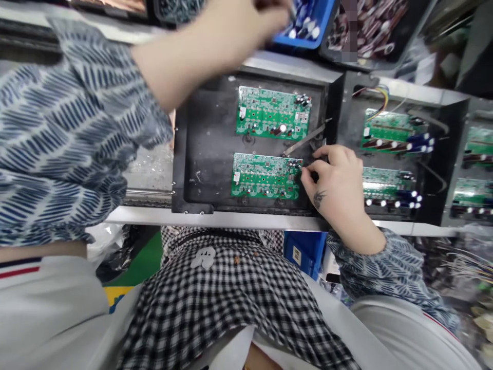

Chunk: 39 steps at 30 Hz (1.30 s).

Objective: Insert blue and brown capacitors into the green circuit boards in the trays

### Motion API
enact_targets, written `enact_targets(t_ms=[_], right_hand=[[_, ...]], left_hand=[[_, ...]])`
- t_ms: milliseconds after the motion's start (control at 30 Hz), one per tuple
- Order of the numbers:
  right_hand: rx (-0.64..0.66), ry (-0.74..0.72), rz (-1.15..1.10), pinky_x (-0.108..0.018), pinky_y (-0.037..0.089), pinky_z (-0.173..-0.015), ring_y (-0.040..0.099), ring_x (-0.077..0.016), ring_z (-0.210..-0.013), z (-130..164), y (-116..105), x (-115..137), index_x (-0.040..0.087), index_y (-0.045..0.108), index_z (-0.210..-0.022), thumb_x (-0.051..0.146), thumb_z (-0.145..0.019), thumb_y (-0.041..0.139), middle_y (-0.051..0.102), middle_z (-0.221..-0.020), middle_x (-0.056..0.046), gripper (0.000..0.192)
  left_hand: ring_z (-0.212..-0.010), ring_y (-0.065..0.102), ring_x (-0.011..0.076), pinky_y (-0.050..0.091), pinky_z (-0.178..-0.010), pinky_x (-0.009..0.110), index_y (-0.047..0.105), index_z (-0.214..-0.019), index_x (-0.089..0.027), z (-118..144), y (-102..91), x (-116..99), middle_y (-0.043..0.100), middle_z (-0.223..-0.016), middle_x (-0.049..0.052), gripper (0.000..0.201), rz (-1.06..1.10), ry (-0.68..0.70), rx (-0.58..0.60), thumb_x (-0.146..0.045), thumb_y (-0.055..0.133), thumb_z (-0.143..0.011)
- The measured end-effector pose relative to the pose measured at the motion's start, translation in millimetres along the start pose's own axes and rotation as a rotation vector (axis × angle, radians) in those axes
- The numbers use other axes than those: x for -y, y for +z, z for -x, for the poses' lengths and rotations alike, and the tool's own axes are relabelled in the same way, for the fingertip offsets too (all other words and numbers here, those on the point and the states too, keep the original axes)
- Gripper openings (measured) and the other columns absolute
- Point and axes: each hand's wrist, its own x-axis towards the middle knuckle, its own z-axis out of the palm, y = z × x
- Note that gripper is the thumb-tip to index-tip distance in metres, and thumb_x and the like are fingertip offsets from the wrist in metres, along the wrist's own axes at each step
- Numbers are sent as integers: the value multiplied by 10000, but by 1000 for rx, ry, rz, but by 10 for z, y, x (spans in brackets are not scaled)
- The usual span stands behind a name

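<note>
My left hand point(246, 25) reaches over the rim of a blue bin point(327, 20) of blue capacitors point(304, 25). It is blurred and partly cut off by the top edge, so its grasp cannot be made out. My right hand point(337, 185) is at the right end of the lower green circuit board point(265, 177), its thumb and index fingertips closed together there. Whatever they pinch is too small or hidden to name. Above that board lies a second green circuit board point(271, 113) with one upright brown capacitor point(283, 128). Both boards rest in a black tray fixture point(208, 149).
A metal clip strip point(306, 137) slants between the boards. Rightward, another black fixture point(350, 123) holds boards with brown and blue capacitors and coloured wires point(381, 97). A dark bin of brown capacitors point(370, 31) stands beside the blue one. A pale rail point(246, 220) runs along the front.
</note>
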Motion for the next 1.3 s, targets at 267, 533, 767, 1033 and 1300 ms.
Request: enact_targets(t_ms=[267, 533, 767, 1033, 1300], right_hand=[[-137, -55, -73, -530, 492, -954, 569, -345, -1241, -13, -338, 48, 216, 655, -1233, 360, -983, 570, 625, -1340, -148, 301], [-341, -81, -764, -448, 584, -844, 724, -243, -926, -326, -425, -65, 301, 708, -932, 239, -945, 639, 757, -958, -32, 94], [-76, -103, -97, -459, 495, -887, 659, -287, -993, -1047, -256, -566, 156, 786, -1017, 210, -924, 587, 742, -1031, -153, 225], [41, -119, -51, -475, 438, -902, 577, -274, -945, -1396, 46, -736, 216, 758, -1004, 226, -866, 679, 752, -960, -92, 159], [45, 1, -169, -411, 427, -920, 628, -244, -958, -1430, 94, -693, 198, 744, -951, 179, -834, 735, 769, -919, -49, 119]], left_hand=[[-600, 514, 60, 405, -635, 212, 688, -772, -103, 576, 830, 301, 573, -662, -4, 168, 25, -111, 258, -69, 607, -915], [-639, 568, 65, 454, -686, 210, 709, -797, -105, 643, 902, 321, 619, -747, 34, 131, 275, -331, 277, -108, 647, -912], [-629, 568, 40, 446, -654, 128, 674, -826, -122, 495, 752, 380, 610, -708, 1, 161, 389, -372, -12, -174, 634, -973], [-705, 618, 55, 482, -723, 139, 645, -826, -137, 470, 691, 340, 632, -753, 4, 147, 426, -398, -99, -164, 639, -970], [-651, 555, 71, 451, -626, 164, 599, -762, -188, 453, 684, 379, 540, -688, -8, 241, 380, -334, -138, -238, 617, -997]])
